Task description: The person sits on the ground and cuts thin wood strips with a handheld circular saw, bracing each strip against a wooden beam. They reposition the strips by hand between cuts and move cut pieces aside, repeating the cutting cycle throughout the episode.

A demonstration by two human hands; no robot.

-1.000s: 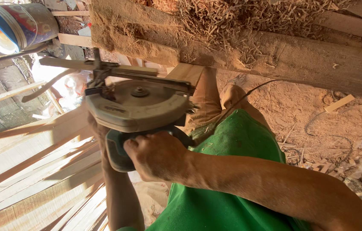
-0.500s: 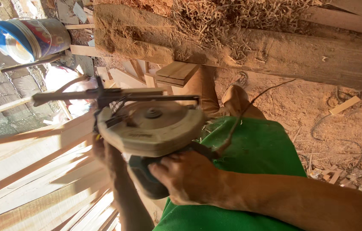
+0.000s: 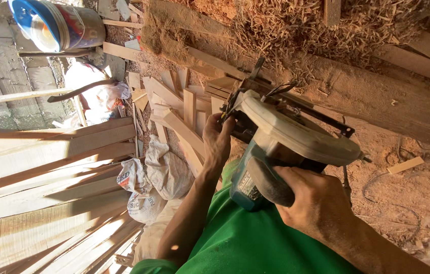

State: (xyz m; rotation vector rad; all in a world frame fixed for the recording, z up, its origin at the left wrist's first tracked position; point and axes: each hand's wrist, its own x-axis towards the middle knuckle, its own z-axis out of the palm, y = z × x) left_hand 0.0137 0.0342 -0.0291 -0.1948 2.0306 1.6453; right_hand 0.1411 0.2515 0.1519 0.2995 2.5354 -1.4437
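Observation:
A circular saw (image 3: 296, 137) with a cream blade guard and teal body is held up in front of me, tilted on its side. My right hand (image 3: 316, 203) is wrapped around its dark rear handle. My left hand (image 3: 219, 138) grips the front edge of the saw by the guard and base plate. Below the saw lies green cloth (image 3: 255, 243). A thick rough timber beam (image 3: 377, 91) covered in sawdust and shavings runs behind the saw.
Several short wood offcuts (image 3: 184, 111) are piled by the beam. Long pale planks (image 3: 47, 167) fill the left side. White sacks (image 3: 154, 177) lie between them. A blue-lidded can (image 3: 57, 25) sits at top left. Sawdust ground with a cable (image 3: 408, 193) lies on the right.
The saw has swung right and tipped onto its side. My left hand has moved from under it to its front edge. The view has shifted, showing the sacks and offcuts.

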